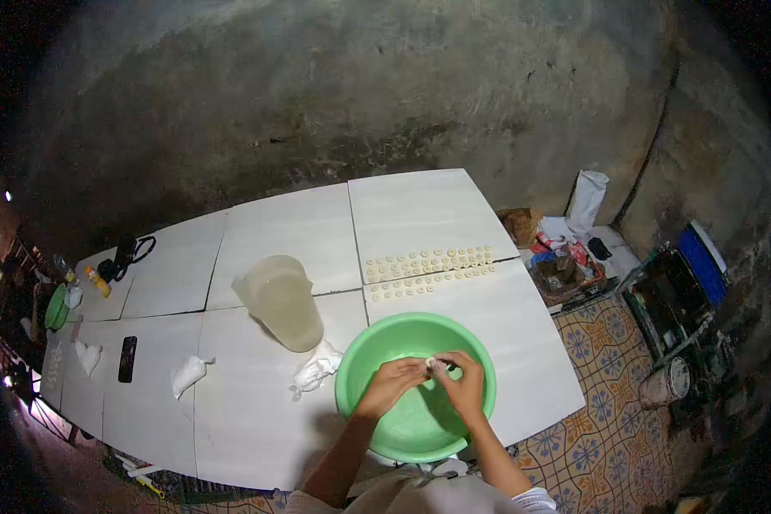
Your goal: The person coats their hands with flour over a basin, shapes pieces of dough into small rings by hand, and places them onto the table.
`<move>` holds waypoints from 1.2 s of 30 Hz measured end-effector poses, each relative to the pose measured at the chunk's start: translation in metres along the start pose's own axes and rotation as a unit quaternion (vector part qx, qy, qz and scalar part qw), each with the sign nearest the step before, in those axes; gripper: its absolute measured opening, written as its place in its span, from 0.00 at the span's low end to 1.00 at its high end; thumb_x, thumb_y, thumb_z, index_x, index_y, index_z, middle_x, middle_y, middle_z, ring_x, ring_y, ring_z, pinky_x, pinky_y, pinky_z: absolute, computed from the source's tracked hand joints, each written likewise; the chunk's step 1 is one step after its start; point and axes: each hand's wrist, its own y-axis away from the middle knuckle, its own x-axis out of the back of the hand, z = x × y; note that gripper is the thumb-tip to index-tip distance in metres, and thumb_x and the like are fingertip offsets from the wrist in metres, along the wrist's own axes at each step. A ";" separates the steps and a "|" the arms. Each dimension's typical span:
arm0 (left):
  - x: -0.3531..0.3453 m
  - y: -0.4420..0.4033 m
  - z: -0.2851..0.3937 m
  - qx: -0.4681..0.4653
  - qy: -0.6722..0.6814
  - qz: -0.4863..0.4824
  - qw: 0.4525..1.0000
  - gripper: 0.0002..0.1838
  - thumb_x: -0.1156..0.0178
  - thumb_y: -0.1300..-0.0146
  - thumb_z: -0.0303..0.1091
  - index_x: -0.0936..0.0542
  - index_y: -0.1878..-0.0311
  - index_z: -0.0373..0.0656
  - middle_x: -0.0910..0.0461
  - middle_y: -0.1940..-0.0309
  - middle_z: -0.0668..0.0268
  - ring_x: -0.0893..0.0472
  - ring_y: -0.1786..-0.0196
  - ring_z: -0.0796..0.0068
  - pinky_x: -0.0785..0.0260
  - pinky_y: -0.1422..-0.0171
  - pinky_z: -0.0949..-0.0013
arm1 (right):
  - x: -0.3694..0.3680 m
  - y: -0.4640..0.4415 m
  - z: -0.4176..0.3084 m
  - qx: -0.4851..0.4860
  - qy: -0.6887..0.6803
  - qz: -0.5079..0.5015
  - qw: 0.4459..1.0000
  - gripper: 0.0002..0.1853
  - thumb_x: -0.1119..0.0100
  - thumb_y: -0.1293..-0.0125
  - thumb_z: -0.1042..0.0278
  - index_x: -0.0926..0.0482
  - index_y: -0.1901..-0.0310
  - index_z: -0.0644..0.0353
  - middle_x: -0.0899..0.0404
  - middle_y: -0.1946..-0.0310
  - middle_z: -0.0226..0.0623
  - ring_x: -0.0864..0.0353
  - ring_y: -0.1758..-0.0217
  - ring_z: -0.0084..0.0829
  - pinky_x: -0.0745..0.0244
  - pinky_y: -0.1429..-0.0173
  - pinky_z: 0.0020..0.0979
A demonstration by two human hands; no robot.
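Over a green plastic basin (351, 364) my two hands meet, fingertips together. My left hand (396, 383) has its fingers closed and bent toward the right. Facing it, my right hand (461, 379) is closed in a pinch. Between the fingertips shows a small whitish piece (433, 364), mostly covered by the fingers, so its shape is unclear. Behind the basin, rows of small pale ring-shaped pieces (428, 265) lie on the white tabletop (522, 343). To the basin's left stands a translucent pitcher (287, 308) with cloudy liquid, and beside it a crumpled white plastic bag (317, 368).
Further left lie another white bag (190, 375), a phone (128, 359) and a yellow bottle (98, 283). A crate of mixed items (565, 265) stands past the table's right edge. A white bucket (666, 381) is on the patterned floor. A concrete wall (317, 111) rises behind the table.
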 end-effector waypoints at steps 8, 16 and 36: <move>-0.011 0.004 0.008 0.010 -0.049 0.039 0.998 0.15 0.39 0.31 0.37 0.21 0.46 0.38 0.20 0.51 0.65 0.21 0.47 0.76 0.29 0.43 0.72 | -0.005 0.002 -0.001 0.110 0.101 0.023 0.988 0.10 0.37 0.39 0.70 0.17 0.57 0.65 0.18 0.66 0.45 0.19 0.64 0.40 0.27 0.56 0.37; -0.008 0.004 0.007 -0.007 -0.008 0.006 1.000 0.13 0.41 0.30 0.34 0.23 0.47 0.39 0.20 0.49 0.66 0.22 0.46 0.78 0.29 0.43 0.73 | -0.011 0.009 0.005 -0.043 -0.035 0.024 0.998 0.08 0.36 0.42 0.74 0.15 0.62 0.67 0.17 0.69 0.43 0.20 0.69 0.30 0.27 0.63 0.30; -0.003 -0.002 0.001 0.022 0.009 -0.011 1.000 0.12 0.47 0.26 0.36 0.25 0.47 0.40 0.24 0.50 0.67 0.25 0.47 0.76 0.30 0.41 0.66 | -0.004 0.005 -0.007 -0.014 0.005 -0.005 1.000 0.09 0.37 0.42 0.74 0.16 0.60 0.66 0.16 0.68 0.45 0.18 0.69 0.33 0.25 0.62 0.30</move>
